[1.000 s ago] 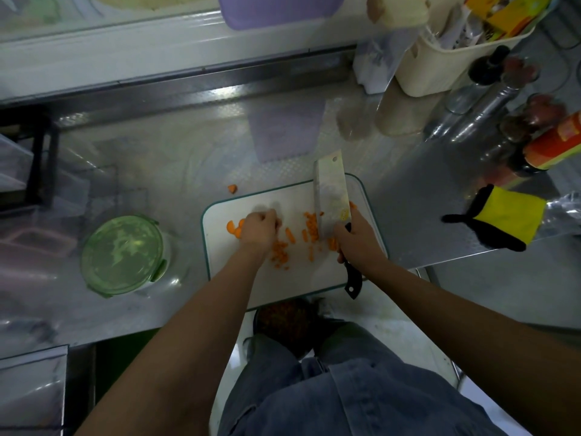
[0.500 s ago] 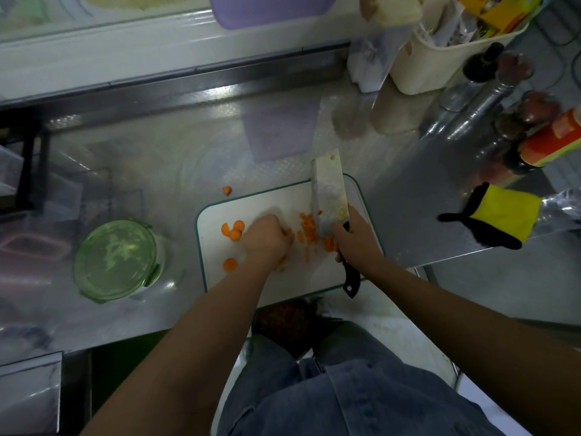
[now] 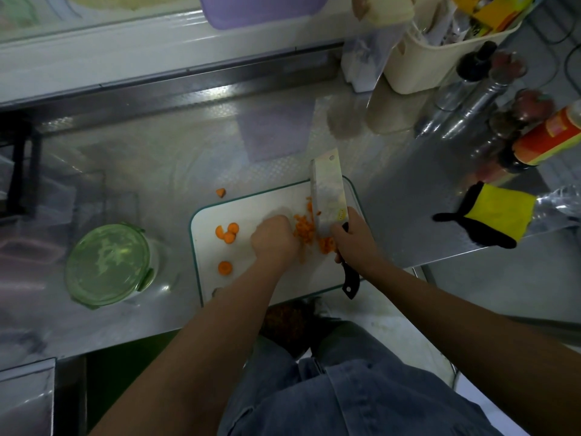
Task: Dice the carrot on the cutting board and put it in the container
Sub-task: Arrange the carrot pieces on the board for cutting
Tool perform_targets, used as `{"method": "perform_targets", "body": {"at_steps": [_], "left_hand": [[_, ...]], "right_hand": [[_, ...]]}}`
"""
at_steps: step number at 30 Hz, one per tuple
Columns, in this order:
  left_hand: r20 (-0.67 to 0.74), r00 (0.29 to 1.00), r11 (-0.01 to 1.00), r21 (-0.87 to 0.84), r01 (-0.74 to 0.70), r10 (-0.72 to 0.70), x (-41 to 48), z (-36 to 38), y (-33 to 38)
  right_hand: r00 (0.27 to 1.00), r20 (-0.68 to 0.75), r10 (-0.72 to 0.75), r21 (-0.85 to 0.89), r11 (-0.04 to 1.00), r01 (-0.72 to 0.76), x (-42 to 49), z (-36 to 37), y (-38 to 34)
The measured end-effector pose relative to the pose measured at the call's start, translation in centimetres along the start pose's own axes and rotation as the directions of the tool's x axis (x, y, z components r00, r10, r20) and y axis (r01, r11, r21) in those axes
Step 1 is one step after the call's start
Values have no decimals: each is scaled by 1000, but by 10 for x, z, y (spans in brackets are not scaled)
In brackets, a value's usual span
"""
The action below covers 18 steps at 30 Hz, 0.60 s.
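A white cutting board (image 3: 251,202) with a teal rim lies on the steel counter. My right hand (image 3: 355,239) grips the black handle of a cleaver (image 3: 328,190), whose blade stands edge-down on the board. A pile of diced carrot (image 3: 305,229) lies just left of the blade. My left hand (image 3: 273,239), fingers curled, rests against the pile's left side. Several round carrot slices (image 3: 227,232) lie on the board's left part, one more (image 3: 225,267) nearer me. A lidded green container (image 3: 108,265) stands to the left of the board.
One carrot bit (image 3: 221,192) lies on the counter beyond the board. A yellow and black glove (image 3: 490,215) sits to the right. Bottles (image 3: 547,136) and a cream basket (image 3: 440,58) crowd the back right corner. The counter's front edge runs just below the board.
My left hand has slid right across the board, pushing the scattered carrot bits into a pile against the blade. The round slices at the left are now uncovered. The cleaver stayed put.
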State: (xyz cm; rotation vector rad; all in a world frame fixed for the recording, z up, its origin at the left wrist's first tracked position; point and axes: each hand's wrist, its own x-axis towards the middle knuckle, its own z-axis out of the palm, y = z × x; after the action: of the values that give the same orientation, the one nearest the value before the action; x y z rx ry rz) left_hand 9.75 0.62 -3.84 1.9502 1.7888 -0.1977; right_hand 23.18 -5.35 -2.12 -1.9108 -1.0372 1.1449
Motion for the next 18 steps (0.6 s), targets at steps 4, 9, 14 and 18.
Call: {"method": "perform_targets", "body": {"at_steps": [4, 9, 14, 18], "left_hand": [[-2, 1000, 999, 38, 9, -9, -5, 4, 7], [-8, 995, 988, 114, -102, 104, -3, 9, 1], [142, 946, 588, -753, 294, -291, 4, -4, -15], [262, 936, -28, -964, 263, -235, -3, -19, -48]], "right_hand": [[1000, 8, 3, 12, 1000, -3, -2, -3, -3], [1000, -2, 22, 15, 1000, -22, -3, -5, -1], [1000, -5, -3, -7, 1000, 3, -4, 0, 6], [997, 69, -34, 0, 999, 34, -9, 18, 9]]}}
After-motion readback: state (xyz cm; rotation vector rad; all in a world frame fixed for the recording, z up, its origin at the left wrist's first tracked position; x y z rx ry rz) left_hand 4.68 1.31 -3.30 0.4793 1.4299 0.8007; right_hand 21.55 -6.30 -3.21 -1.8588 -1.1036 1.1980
